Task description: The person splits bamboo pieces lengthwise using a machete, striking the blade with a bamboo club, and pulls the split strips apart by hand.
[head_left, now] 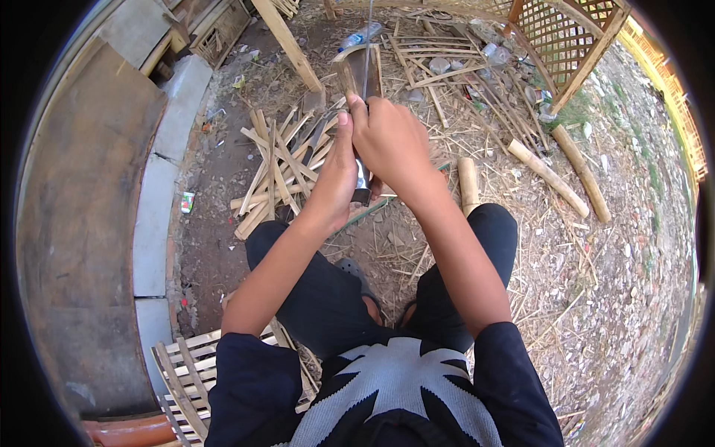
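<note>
My left hand (334, 175) and my right hand (392, 138) are together in front of me, above and beyond my knees. Both are closed around a long, narrow tool. Its thin grey blade (369, 33), seen nearly edge-on, points away from me, and a shiny section with a dark end (362, 182) shows between my palms. Just past my thumbs stands a brown wooden piece (345, 77), close to the blade; whether my right hand touches it I cannot tell. Behind that is an upright, curved piece of wood or bamboo (375, 71). My fingers hide most of the grip.
Split bamboo strips (279, 160) lie piled beyond my left knee. Bamboo poles (549, 177) rest on the ground at right, below a lattice panel (570, 48). A wooden post (287, 45) stands ahead; a brown board (86, 231) and pale blocks line the left. A slatted bamboo piece (186, 384) sits near-left.
</note>
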A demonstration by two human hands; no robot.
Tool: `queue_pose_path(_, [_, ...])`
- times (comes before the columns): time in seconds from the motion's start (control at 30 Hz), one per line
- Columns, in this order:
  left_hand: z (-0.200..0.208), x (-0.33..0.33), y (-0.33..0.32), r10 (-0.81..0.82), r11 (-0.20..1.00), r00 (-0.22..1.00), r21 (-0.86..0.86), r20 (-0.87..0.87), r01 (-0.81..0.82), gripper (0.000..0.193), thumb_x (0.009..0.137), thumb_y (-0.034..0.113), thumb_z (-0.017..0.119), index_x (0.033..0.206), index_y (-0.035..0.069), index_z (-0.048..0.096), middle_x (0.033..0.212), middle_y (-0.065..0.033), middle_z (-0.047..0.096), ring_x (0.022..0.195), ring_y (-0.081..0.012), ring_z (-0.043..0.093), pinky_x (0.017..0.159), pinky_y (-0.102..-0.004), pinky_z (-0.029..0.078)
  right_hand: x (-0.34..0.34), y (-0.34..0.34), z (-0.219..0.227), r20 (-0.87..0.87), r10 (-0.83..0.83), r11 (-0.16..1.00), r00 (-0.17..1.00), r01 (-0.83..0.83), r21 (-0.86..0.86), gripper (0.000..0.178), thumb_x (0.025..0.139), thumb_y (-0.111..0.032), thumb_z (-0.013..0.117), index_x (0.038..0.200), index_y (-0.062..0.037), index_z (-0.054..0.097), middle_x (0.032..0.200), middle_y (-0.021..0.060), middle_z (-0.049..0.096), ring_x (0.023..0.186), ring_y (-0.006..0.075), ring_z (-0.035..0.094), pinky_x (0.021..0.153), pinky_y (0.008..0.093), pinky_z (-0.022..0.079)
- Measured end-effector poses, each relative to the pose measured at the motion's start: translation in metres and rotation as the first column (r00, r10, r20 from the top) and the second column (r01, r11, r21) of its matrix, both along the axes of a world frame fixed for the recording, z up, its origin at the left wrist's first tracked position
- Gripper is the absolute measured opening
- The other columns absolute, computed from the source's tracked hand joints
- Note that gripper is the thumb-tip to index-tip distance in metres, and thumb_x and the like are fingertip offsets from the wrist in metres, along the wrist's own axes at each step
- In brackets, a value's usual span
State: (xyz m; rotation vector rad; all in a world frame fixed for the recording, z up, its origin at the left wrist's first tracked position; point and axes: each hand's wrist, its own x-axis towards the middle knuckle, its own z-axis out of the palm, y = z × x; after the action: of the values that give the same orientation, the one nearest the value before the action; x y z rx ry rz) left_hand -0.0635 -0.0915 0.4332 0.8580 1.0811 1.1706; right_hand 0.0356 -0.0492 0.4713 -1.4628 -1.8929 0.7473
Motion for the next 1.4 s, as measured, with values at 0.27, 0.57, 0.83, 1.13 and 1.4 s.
queue_pose_path(0.27, [-0.008,-0.042,0.004,-0.009,1.0,0.995,-0.009,-0.099,0.009,0.053,0.103,0.055,0.043,0.107,0.004,0.055,0.066,0.0019,0.047,0.041,-0.0059,0.04,0.039,-0.0227,0.037,0.052,0.038,-0.026,-0.171,0.053,0.993,0.984,-0.034,0.116,0.048,0.1,-0.038,0.049,0.107,0.0051,0.069,0.094,0.026,0.07,0.098,0.0355,0.067,0.089,0.0399,0.049])
queue_pose_path(0.57, [-0.042,-0.079,0.029,-0.068,0.997,0.993,-0.038,-0.099,0.064,0.055,0.102,0.056,0.041,0.107,0.003,0.053,0.066,0.0021,0.045,0.039,-0.0055,0.037,0.038,-0.0242,0.038,0.335,-0.054,-0.439,0.656,-0.354,0.753,0.666,0.619,-0.222,0.07,0.093,-0.056,0.052,0.124,0.0065,0.06,0.111,0.0286,0.067,0.107,0.0376,0.065,0.092,0.0436,0.049])
queue_pose_path(0.83, [-0.04,-0.097,0.029,-0.074,0.996,0.984,-0.059,-0.163,0.065,0.052,0.103,0.054,0.041,0.106,0.003,0.052,0.065,0.0021,0.045,0.04,-0.0039,0.038,0.037,-0.0224,0.04,0.268,-0.122,-0.471,0.676,-0.131,0.671,0.725,0.567,-0.478,0.067,0.089,-0.047,0.06,0.13,0.0062,0.054,0.109,0.0274,0.067,0.104,0.0363,0.066,0.09,0.0432,0.051])
queue_pose_path(1.13, [-0.035,-0.089,0.029,-0.161,0.987,0.97,-0.053,-0.184,0.154,0.05,0.102,0.056,0.043,0.1,0.006,0.052,0.064,0.0029,0.044,0.04,-0.0042,0.035,0.038,-0.0225,0.034,0.277,-0.032,-0.308,0.425,-0.388,0.863,0.818,0.484,-0.143,0.071,0.084,-0.037,0.068,0.137,0.0059,0.046,0.108,0.0261,0.066,0.101,0.0349,0.066,0.087,0.0428,0.053])
queue_pose_path(1.4, [-0.034,-0.097,0.022,-0.126,0.991,0.973,-0.077,-0.191,0.113,0.05,0.102,0.056,0.044,0.1,0.007,0.052,0.064,0.0034,0.044,0.04,-0.004,0.035,0.038,-0.0223,0.035,0.239,0.037,-0.023,-0.011,-0.582,0.73,0.813,0.528,0.435,0.092,0.07,-0.055,0.081,0.134,0.0035,0.051,0.119,0.0233,0.062,0.103,0.0346,0.064,0.088,0.0461,0.051])
